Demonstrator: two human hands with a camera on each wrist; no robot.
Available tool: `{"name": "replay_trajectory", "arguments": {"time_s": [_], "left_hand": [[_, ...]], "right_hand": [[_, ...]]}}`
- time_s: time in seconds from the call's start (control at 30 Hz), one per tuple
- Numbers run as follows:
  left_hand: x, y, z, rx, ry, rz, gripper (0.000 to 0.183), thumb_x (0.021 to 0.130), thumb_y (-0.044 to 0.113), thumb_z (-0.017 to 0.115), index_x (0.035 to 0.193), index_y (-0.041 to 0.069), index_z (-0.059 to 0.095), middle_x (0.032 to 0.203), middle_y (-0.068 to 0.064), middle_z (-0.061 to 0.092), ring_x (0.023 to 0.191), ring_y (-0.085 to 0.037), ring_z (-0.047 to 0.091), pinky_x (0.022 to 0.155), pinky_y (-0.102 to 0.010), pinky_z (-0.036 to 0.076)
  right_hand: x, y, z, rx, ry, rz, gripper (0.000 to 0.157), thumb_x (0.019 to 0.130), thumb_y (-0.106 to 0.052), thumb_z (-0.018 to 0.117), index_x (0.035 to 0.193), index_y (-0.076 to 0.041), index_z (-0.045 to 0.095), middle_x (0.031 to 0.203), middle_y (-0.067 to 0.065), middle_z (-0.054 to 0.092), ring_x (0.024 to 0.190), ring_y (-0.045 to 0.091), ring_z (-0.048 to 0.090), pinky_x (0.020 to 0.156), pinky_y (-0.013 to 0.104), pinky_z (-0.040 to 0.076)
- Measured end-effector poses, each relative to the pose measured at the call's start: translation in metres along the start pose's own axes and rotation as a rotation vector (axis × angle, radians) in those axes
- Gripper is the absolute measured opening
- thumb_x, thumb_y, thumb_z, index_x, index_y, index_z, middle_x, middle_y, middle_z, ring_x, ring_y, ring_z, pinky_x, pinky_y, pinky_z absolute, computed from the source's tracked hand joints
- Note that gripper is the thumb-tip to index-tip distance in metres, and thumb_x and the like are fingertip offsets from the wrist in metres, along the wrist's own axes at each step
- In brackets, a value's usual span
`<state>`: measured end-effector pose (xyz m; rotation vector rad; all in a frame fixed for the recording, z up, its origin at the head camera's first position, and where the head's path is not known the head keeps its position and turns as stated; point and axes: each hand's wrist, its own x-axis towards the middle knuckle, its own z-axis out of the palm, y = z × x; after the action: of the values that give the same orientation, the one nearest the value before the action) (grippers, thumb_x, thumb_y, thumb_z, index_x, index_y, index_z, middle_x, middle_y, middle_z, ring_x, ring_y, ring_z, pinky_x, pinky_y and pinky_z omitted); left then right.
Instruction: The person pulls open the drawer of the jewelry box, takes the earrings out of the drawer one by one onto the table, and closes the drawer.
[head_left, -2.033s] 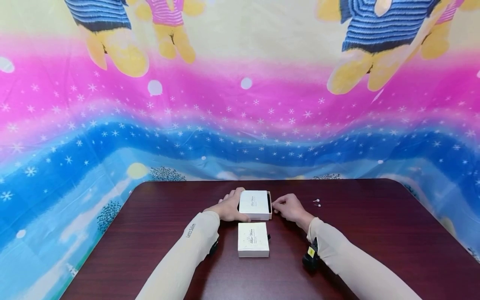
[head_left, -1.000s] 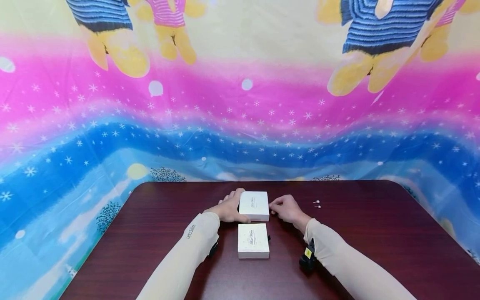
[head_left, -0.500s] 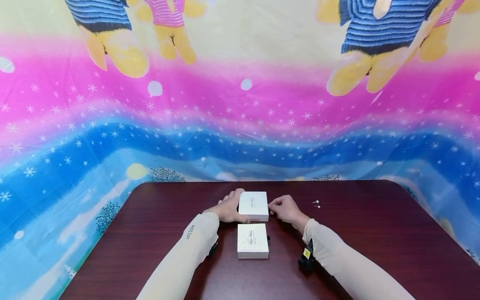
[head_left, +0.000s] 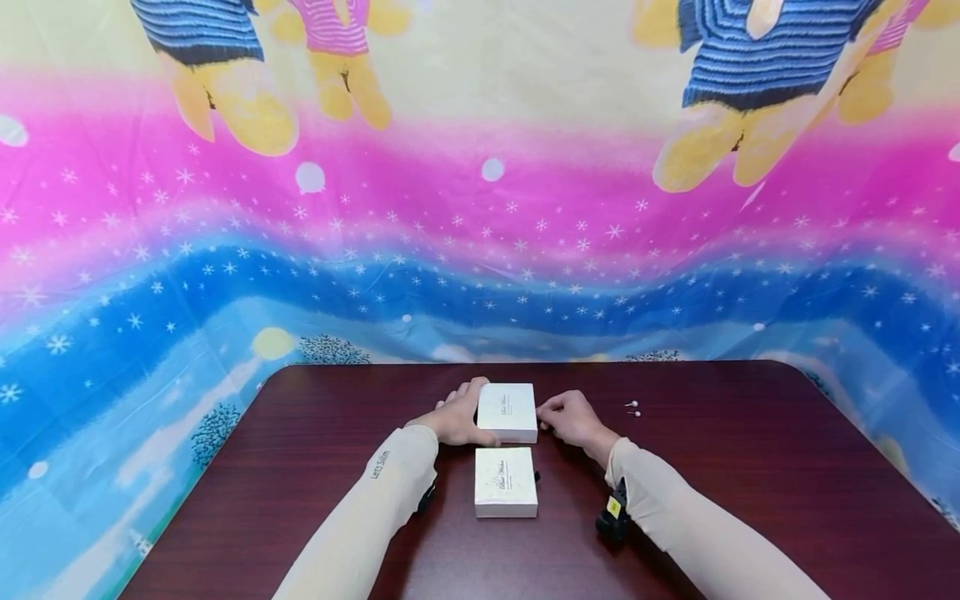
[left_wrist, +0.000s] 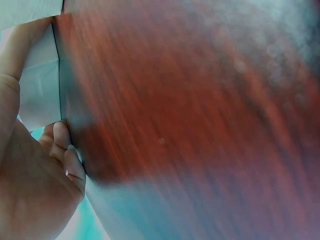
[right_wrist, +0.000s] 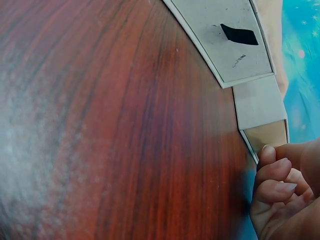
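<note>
Two white drawer-style gift boxes stand one behind the other in the head view. Around the left side of the far box [head_left: 507, 410] my left hand [head_left: 456, 417] grips, its thumb along the near side. My right hand [head_left: 573, 417] is at that box's right end, fingers curled. In the right wrist view its thumb and fingertips meet against the gold-coloured drawer end [right_wrist: 267, 134]; whether they pinch a pull tab is hidden. The near box [head_left: 506, 482], printed with dark lettering, is untouched. A black ribbon tab [right_wrist: 241, 36] sticks out of its right end.
Two small studs with white pearl-like heads [head_left: 634, 404] lie on the dark red wooden table [head_left: 735, 475], right of my right hand. A colourful printed cloth [head_left: 480, 208] hangs behind the table.
The far box's drawer stuck out a little on the right two seconds ago; it has slid left into its sleeve with my right hand following. Over the last half second nothing visibly moves.
</note>
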<state>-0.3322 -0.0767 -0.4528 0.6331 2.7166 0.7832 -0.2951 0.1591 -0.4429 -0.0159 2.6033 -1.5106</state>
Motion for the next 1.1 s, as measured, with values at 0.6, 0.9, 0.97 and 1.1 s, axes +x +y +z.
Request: {"name": "replay_trajectory", "arguments": {"time_s": [0.6,0.9,0.97,1.1], "left_hand": [[-0.0022,0.0035,-0.0001,0.007,-0.003,-0.012,0.113,0.075,0.045,0.085,0.16,0.017,0.016,0.153,-0.013,0.039,0.133,-0.032,0.041,0.112,-0.054,0.029],[-0.0077,0.0084,-0.0036,0.019,-0.01,-0.008,0.109,0.079,0.042,0.084,0.159,0.014,0.016,0.153,-0.014,0.038,0.133,-0.032,0.04,0.112,-0.054,0.029],[-0.0077,0.0081,-0.0034,0.016,-0.012,-0.007,0.109,0.079,0.041,0.083,0.16,0.013,0.015,0.153,-0.015,0.038,0.134,-0.032,0.04,0.113,-0.055,0.029],[-0.0049,0.0046,-0.0007,0.011,-0.01,0.0,0.111,0.078,0.042,0.083,0.16,0.015,0.014,0.155,-0.014,0.036,0.135,-0.033,0.038,0.113,-0.055,0.028]], "right_hand": [[-0.0001,0.0002,0.0004,-0.014,0.005,0.006,0.021,0.101,-0.009,0.058,0.098,0.0,0.077,0.072,0.007,0.066,0.053,0.013,0.044,0.053,0.027,0.036],[-0.0009,0.0006,0.0024,-0.008,0.013,0.008,0.021,0.101,-0.008,0.058,0.1,0.002,0.077,0.074,0.007,0.067,0.054,0.013,0.044,0.053,0.027,0.036],[-0.0013,0.0004,0.0025,-0.006,0.013,0.007,0.021,0.101,-0.008,0.058,0.099,0.002,0.076,0.074,0.007,0.066,0.053,0.013,0.044,0.053,0.027,0.036],[-0.0014,0.0004,0.0027,-0.001,0.014,0.008,0.021,0.101,-0.009,0.058,0.098,0.002,0.076,0.074,0.008,0.066,0.053,0.013,0.043,0.053,0.027,0.035]]}}
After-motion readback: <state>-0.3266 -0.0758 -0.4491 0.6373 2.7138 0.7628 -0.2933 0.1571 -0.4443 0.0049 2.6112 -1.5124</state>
